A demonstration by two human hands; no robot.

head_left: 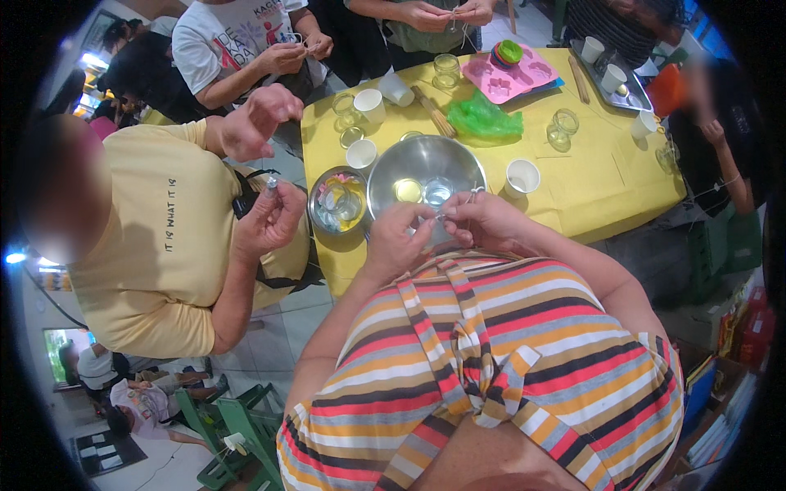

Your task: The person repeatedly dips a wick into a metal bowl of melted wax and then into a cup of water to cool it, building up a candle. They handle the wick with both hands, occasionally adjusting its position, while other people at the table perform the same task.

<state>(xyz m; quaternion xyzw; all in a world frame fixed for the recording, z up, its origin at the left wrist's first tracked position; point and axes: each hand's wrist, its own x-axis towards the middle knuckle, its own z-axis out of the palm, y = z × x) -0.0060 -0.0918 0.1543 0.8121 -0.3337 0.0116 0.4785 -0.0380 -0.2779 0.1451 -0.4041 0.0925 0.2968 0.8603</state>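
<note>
Both of my hands meet over the near rim of a large steel bowl [463, 155]. My left hand [399, 237] is closed in a pinch, thumb against fingers, on a thin white string [440, 216]. Fingertips of my right hand [485, 221] pinch the same string close by, and a pale loop of it shows above the knuckles. My fingers partly hide the string. Inside the bowl, just beyond my fingertips, are a gold-coloured lid [407, 191] and a small clear glass jar [438, 192].
Left of the bowl stands a smaller steel bowl [315, 214] with colourful pieces. Paper cups [521, 178], glass jars [562, 131], a green plastic bag [487, 119], a pink mold [536, 72] and a metal tray [634, 96] share the yellow table [589, 196]. A co-worker's hand [274, 214] is close at left.
</note>
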